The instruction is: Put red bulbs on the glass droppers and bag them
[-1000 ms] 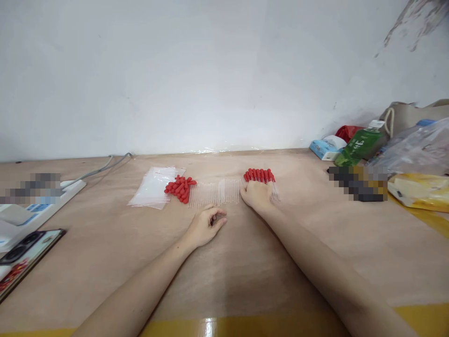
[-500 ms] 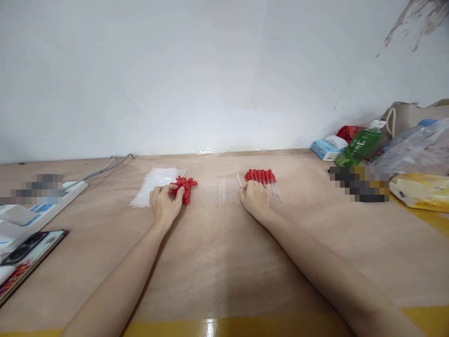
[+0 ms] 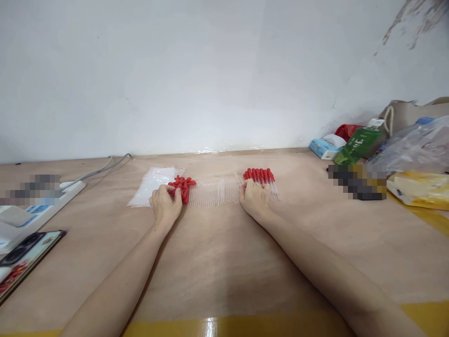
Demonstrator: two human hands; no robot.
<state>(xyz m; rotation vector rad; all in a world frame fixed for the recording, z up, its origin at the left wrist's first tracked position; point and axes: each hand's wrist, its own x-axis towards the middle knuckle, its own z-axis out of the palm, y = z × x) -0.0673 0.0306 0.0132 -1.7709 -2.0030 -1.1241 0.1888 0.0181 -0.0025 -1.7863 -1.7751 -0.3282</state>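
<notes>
My left hand [image 3: 165, 206] is at the left of the work area, its thumb and fingers closed on a red rubber bulb at the edge of a loose pile of red rubber bulbs [image 3: 187, 181]. Thin clear glass tubes [image 3: 213, 194] lie side by side in a row between my hands. At the row's right end, my right hand [image 3: 254, 199] pinches one glass tube [image 3: 238, 178], whose upper end sticks out above the fingers. Just behind and right of that hand lie several droppers [image 3: 261, 175], glass tubes with red bulbs fitted, partly hidden by the hand.
White plastic bags [image 3: 149, 187] lie behind my left hand. On the left are a power strip [image 3: 66, 189] with a grey cable and a phone [image 3: 31, 255]. A tissue pack [image 3: 324, 149], a green bottle [image 3: 359, 142] and a yellow packet [image 3: 421, 189] stand or lie at right.
The glass tube in my right hand tilts slightly more to the left. My left hand stays at the bulb pile, its fingers a little further into it. The view has shifted slightly.
</notes>
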